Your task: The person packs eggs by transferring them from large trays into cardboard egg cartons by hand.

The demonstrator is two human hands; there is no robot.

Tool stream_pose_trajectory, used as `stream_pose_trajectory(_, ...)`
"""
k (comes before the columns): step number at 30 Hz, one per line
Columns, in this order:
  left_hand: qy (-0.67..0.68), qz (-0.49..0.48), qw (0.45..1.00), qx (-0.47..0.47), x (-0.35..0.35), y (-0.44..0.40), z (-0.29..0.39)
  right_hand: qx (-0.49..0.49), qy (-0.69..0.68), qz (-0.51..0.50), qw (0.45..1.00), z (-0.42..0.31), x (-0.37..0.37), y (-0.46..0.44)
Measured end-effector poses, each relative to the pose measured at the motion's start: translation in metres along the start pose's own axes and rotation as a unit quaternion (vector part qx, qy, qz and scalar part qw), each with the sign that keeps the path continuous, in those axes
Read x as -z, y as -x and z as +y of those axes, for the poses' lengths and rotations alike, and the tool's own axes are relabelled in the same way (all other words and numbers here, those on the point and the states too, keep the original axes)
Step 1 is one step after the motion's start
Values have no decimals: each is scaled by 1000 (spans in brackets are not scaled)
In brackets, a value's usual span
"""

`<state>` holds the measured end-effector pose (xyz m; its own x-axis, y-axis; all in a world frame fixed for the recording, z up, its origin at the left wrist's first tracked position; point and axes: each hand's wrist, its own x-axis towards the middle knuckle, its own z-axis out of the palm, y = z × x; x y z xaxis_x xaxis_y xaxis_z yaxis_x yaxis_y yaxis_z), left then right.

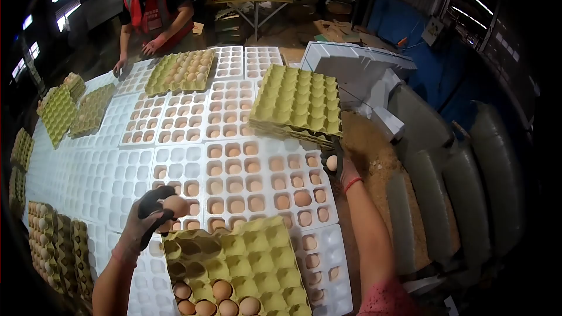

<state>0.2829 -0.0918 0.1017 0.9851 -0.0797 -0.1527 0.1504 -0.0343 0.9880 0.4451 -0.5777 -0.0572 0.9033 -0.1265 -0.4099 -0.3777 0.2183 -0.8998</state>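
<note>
Dark gloves cover both hands. My left hand (153,209) is closed on a brown egg (175,205), above the white foam trays (178,155) and just past the upper left corner of a yellow egg tray (257,257). Several brown eggs (222,289) sit in that tray's near cells; its other cells hold none. On the right, my right hand (336,161) has a pale egg (332,163) in its fingers, beside the near right corner of a stack of yellow trays (297,102). Many foam cells around the hands hold eggs.
A co-worker in a red vest (153,11) leans over the far left side, near a yellow tray with eggs (181,71). More egg trays (58,246) stand along the left edge. Grey-green sacks (462,199) and a foam box (351,67) lie to the right.
</note>
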Motion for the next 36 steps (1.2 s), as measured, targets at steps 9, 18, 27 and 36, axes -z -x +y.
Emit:
stream_pose_trajectory(9, -229, -81, 926, -288, -128, -181, -61, 165, 37, 4, 986, 7, 59, -69)
stream_pose_trajectory(18, -347, -63, 907, -230, -198, -258, -92, 292, -12, -19, 956, -114, -29, -54)
stream_pose_trajectory(27, -532, -69, 777, -330, -258, -250, -95, 346, 389, 112, 846, -20, 30, -70)
stream_pose_trajectory(36, -611, 1, 683, -399, -197, -290, -81, 602, 573, 86, 549, -1, -68, -59)
